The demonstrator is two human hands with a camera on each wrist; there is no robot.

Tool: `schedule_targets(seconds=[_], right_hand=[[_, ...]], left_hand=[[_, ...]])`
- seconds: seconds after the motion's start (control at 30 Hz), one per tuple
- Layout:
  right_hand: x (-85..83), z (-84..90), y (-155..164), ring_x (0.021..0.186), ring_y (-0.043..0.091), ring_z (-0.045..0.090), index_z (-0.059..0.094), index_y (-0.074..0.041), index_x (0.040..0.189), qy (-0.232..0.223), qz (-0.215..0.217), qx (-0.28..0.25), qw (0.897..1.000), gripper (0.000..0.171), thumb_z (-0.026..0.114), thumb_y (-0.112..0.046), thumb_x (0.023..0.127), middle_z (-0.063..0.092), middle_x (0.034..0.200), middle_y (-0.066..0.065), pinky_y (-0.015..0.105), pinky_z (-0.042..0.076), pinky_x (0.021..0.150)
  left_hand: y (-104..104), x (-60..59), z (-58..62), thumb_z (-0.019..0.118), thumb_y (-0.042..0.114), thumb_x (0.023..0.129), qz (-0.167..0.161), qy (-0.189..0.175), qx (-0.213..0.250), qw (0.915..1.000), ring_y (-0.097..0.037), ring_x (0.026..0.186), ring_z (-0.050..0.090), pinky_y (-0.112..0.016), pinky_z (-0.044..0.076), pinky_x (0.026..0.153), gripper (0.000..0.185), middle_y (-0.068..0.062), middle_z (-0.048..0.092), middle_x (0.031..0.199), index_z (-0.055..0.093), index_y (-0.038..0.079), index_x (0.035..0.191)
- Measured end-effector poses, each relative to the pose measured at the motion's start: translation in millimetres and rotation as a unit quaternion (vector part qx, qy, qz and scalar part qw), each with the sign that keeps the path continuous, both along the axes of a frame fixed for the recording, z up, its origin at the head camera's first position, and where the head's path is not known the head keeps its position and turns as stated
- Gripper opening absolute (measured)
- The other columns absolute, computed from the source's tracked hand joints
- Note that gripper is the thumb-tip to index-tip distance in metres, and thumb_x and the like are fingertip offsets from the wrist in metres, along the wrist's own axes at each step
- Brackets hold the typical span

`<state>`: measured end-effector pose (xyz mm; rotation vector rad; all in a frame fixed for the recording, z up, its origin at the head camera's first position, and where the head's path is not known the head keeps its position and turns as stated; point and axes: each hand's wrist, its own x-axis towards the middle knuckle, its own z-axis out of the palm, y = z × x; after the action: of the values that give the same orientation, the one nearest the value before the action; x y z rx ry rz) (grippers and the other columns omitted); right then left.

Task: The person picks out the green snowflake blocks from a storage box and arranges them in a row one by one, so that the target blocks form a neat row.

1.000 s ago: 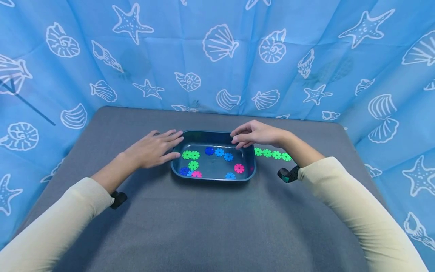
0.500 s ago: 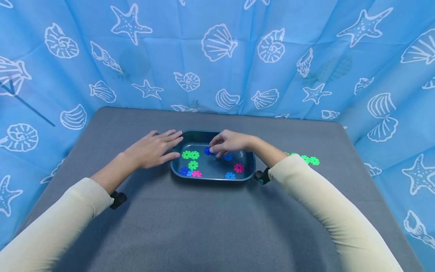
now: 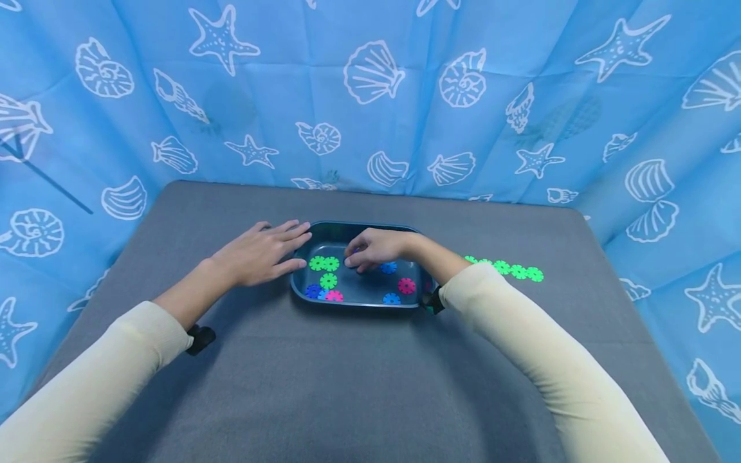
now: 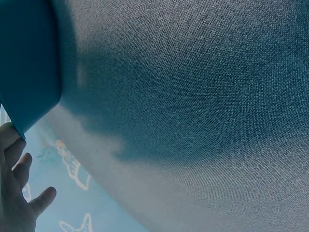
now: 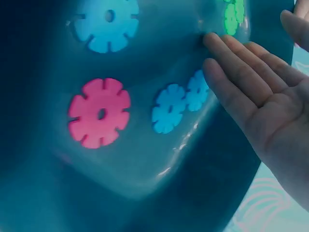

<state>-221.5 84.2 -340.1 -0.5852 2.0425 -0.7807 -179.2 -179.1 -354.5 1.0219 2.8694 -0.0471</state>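
The right grip (image 3: 379,247) hides part of the tray (image 3: 359,305), and what lies under it cannot be seen. Toward the right edge of the surface (image 3: 278,386), the sleeve (image 3: 538,347) partly covers the green discs (image 3: 502,267). The surface's front edge is cut off.

The right hand (image 3: 379,249) has come leftward and down into the dark tray (image 3: 363,292)

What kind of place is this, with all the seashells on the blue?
Probably an indoor play or filming spot, not the real seaside: a gray table, a blue curtain printed with shells, and a tray with bright discs.
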Motion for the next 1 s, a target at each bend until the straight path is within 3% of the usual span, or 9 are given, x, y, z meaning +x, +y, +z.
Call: schedule_targets(seconds=[0.27, 0.7, 1.0], right_hand=[[-0.3, 2.7, -15, 0.110, 0.023, 0.058, 0.046, -0.004, 0.134, -0.013, 0.021, 0.005, 1.000, 0.046, 0.052, -0.029, 0.095, 0.053, 0.126, 0.008, 0.039, 0.045, 0.094], [3.8, 2.6, -35, 0.116, 0.018, 0.051, 0.039, -0.009, 0.139, -0.014, 0.100, 0.026, 0.994, 0.050, 0.051, -0.029, 0.095, 0.053, 0.124, 0.005, 0.036, 0.043, 0.095], [7.0, 2.1, -43, 0.117, 0.018, 0.050, 0.038, -0.009, 0.139, -0.015, 0.122, 0.021, 0.992, 0.048, 0.052, -0.024, 0.095, 0.050, 0.130, 0.007, 0.034, 0.043, 0.095]], left_hand=[[0, 1.6, -0.3, 0.043, 0.054, 0.092, -0.001, 0.003, 0.002, 1.0000, -0.027, 0.138, 0.022, -0.059, 0.025, 0.103, 0.066, -0.005, 0.024, 0.151, 0.032, 0.015, 0.145], [-2, 1.0, -1.1, 0.043, 0.054, 0.093, -0.008, 0.006, 0.010, 0.9999, -0.028, 0.138, 0.022, -0.061, 0.024, 0.102, 0.066, -0.006, 0.025, 0.151, 0.032, 0.015, 0.145], [-2, 0.5, -2.7, 0.042, 0.054, 0.093, -0.009, 0.009, 0.011, 0.9999, -0.027, 0.138, 0.022, -0.061, 0.024, 0.102, 0.066, -0.006, 0.024, 0.151, 0.032, 0.015, 0.145]])
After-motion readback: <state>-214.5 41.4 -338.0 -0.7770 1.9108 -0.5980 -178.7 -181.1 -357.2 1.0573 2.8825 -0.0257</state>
